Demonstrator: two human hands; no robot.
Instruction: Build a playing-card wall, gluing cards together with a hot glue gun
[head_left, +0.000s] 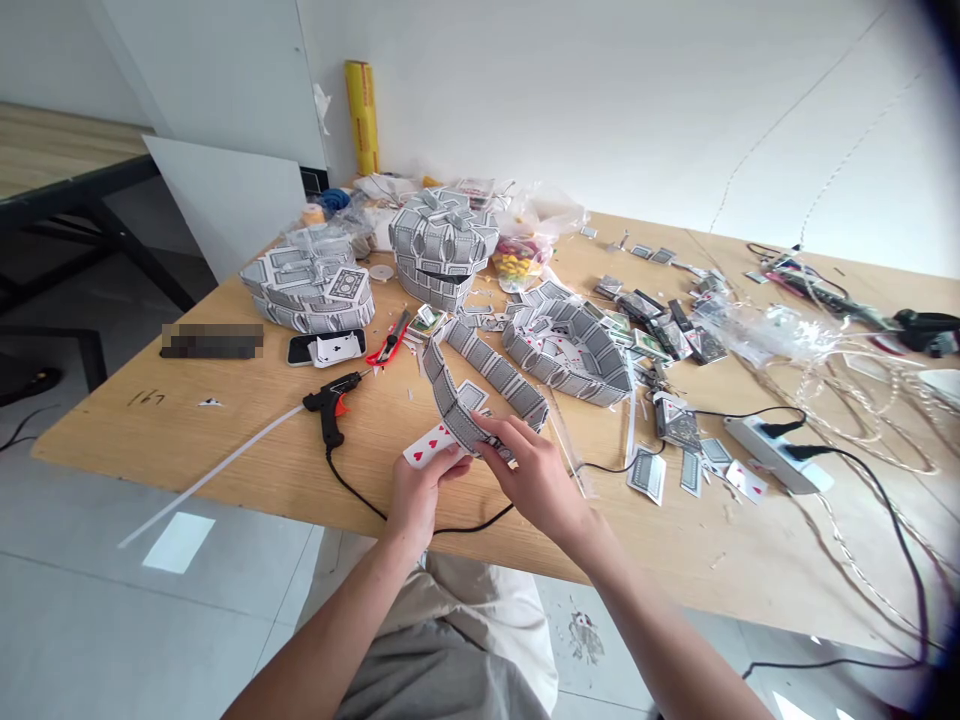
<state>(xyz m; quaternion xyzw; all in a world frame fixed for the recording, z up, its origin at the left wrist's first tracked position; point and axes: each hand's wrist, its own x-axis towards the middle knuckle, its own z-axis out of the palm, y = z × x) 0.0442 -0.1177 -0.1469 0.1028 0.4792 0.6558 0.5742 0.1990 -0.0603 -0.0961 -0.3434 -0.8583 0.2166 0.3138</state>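
My left hand (421, 492) pinches a playing card (429, 447) with red hearts. My right hand (526, 462) grips a curved strip (452, 405) made of grey-backed playing cards, close beside that card. The strip bends round in a loop, its far side running behind my right fingers. To the left lies a black glue gun (330, 408) with a long white glue stick in its back. Behind the strip, at the right, sits an open basket (574, 385) built from the same cards, with loose cards inside.
Two lidded card boxes (307, 290) (442, 245) stand at the back left. A red utility knife (390, 338), a phone (328, 347) with cards on it and a power strip (778, 455) lie around. Card packs (660, 325), cords and plastic bags clutter the right and back.
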